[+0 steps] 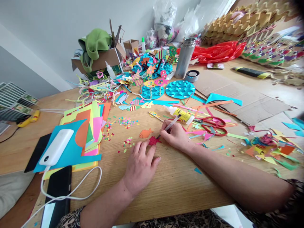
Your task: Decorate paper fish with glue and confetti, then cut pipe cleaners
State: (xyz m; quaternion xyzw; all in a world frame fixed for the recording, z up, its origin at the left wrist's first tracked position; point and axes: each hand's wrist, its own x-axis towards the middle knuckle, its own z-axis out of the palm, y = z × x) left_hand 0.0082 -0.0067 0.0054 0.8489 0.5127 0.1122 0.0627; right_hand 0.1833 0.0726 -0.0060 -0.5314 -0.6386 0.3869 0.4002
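My right hand (pixel 174 135) grips a slim pen (pixel 172 123), its tip down at a small dark-pink paper fish (pixel 154 141) on the table. Fingers of my left hand (pixel 142 164) lie spread on the tabletop, with fingertips at the lower left edge of that fish. Just above it rests an orange paper fish (pixel 145 133) with drawn lines. A small yellow fish (pixel 153 114) and a wooden stick (pixel 155 116) are farther back. Close behind my right hand, a yellow-labelled glue bottle (pixel 181 115) lies on its side.
Red-handled scissors (pixel 213 122) lie among paper strips at right. A stack of coloured paper (pixel 92 126) at left carries a white power bank (pixel 57 147), its cable looping over a black phone (pixel 59 183). Behind stand a steel flask (pixel 185 58) and blue egg-carton discs (pixel 180 89).
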